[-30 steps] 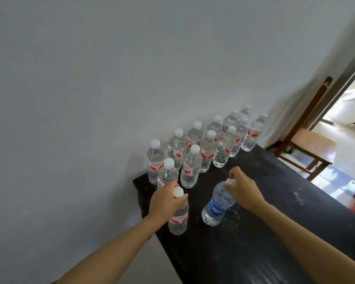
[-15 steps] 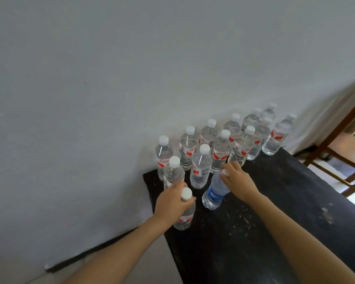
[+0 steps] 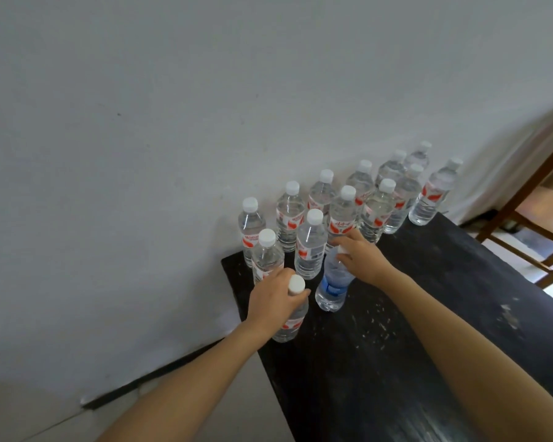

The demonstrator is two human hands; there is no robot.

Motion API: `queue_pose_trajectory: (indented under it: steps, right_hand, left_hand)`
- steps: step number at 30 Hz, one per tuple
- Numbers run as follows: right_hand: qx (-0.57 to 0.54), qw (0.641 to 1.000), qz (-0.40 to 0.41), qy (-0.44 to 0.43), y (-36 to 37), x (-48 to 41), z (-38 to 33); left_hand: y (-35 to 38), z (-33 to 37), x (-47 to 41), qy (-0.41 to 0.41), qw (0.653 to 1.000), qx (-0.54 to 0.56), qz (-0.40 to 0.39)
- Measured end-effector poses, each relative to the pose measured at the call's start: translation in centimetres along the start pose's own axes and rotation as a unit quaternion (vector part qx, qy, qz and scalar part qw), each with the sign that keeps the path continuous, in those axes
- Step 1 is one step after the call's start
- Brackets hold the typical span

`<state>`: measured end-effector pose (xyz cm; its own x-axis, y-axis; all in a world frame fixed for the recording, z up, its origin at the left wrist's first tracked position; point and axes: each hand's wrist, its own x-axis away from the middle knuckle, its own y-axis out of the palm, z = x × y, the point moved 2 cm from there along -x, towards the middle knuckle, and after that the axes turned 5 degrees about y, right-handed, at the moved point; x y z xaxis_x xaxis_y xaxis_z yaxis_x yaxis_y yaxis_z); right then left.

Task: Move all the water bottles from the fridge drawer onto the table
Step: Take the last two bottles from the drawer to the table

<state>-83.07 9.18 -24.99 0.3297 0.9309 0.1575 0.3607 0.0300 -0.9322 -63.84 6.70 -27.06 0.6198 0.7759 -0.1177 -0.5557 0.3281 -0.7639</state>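
Several clear water bottles (image 3: 344,215) with white caps and red labels stand in two rows along the wall at the back of a black table (image 3: 428,330). My left hand (image 3: 275,303) grips the neck of a red-label bottle (image 3: 289,323) standing near the table's left edge. My right hand (image 3: 361,260) holds the top of a blue-label bottle (image 3: 332,282), which stands just in front of the rows, leaning slightly. The fridge drawer is out of view.
A grey wall rises right behind the bottles. A wooden chair (image 3: 537,218) stands past the table's far right corner. The floor (image 3: 205,403) shows to the left of the table edge.
Both hands have carried their bottles toward the rows at the wall. The blue-label bottle has come from a strong tilt to nearly upright. The camera has swung left and down.
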Motion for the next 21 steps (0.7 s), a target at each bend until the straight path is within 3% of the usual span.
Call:
queue_pose_trajectory:
  steps: [6,14,21]
  right_hand:
    - [0.026,0.998,-0.058,-0.003,-2.2,-0.2,1.4]
    - [0.02,0.999,-0.038,-0.028,-0.7,0.8,0.9]
    - [0.071,0.997,-0.004,-0.031,0.3,2.6,0.1]
  left_hand:
    - [-0.1,-0.4,0.1,-0.005,0.999,0.026,0.025]
    - [0.9,0.0,0.7,-0.002,0.998,0.057,0.011]
    - [1.2,0.3,1.3,0.029,1.0,0.003,-0.005]
